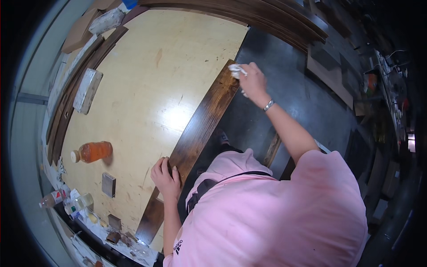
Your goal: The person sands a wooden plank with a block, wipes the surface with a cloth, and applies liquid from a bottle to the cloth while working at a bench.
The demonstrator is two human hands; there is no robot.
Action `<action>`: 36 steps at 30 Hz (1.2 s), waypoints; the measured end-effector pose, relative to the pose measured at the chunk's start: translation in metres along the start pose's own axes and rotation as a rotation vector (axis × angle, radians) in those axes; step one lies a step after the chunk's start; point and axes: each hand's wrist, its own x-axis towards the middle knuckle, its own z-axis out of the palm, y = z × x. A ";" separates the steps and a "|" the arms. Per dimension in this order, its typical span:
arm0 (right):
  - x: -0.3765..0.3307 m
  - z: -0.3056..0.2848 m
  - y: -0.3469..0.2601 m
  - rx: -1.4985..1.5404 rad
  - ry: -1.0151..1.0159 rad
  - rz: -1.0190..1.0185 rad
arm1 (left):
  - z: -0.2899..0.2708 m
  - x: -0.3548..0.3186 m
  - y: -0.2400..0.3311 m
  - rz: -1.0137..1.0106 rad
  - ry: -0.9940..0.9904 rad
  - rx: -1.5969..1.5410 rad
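Note:
A long dark-brown wooden board (200, 118) with visible grain lies along the right edge of the pale tabletop. At its far end my right hand (253, 83) is closed around a crumpled white cloth (237, 70), which touches the board's surface. My left hand (165, 180) grips the board near its close end, the fingers bent over the wood. A light rectangular patch shows beside the left wrist. Below that, a brown wooden length (151, 217) continues toward me.
On the pale tabletop (147, 80) are a bottle of amber liquid (97, 152), a small grey block (108, 184) and a plastic-wrapped block (88, 91). Dark mouldings (249, 18) line the far edge. Several bottles (80, 202) crowd the near left corner.

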 end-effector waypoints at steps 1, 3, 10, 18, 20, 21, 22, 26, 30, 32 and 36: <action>-0.006 0.002 -0.007 0.181 -0.056 -0.051 | -0.001 0.002 0.003 -0.002 -0.033 0.005; -0.052 0.022 -0.053 0.438 -0.196 -0.168 | -0.005 0.005 0.014 -0.004 -0.035 0.020; -0.177 0.033 -0.162 0.993 -0.946 -0.281 | -0.019 -0.004 0.042 -0.518 0.079 -0.913; -0.166 0.013 -0.149 0.256 -1.046 -0.891 | -0.069 -0.047 -0.019 -0.676 0.653 -0.913; -0.182 0.019 -0.156 0.304 -0.987 -0.992 | -0.062 -0.049 -0.009 -0.735 0.547 -1.059; -0.189 0.022 -0.160 0.342 -0.927 -1.094 | -0.055 -0.049 -0.002 -0.683 0.523 -1.010; -0.192 0.026 -0.161 0.332 -0.930 -1.128 | -0.049 -0.049 0.006 -0.634 0.455 -0.987; -0.190 0.041 -0.156 0.111 -0.967 -1.103 | -0.038 -0.071 0.009 -0.408 0.317 -0.487; -0.181 0.050 -0.142 0.200 -0.900 -1.208 | -0.065 -0.139 -0.036 -0.441 0.394 -0.007; -0.180 0.051 -0.138 0.204 -0.821 -1.262 | -0.087 -0.179 -0.056 -0.637 0.496 0.122; -0.179 0.049 -0.135 0.218 -0.829 -1.220 | -0.093 -0.207 -0.055 -0.744 0.571 0.200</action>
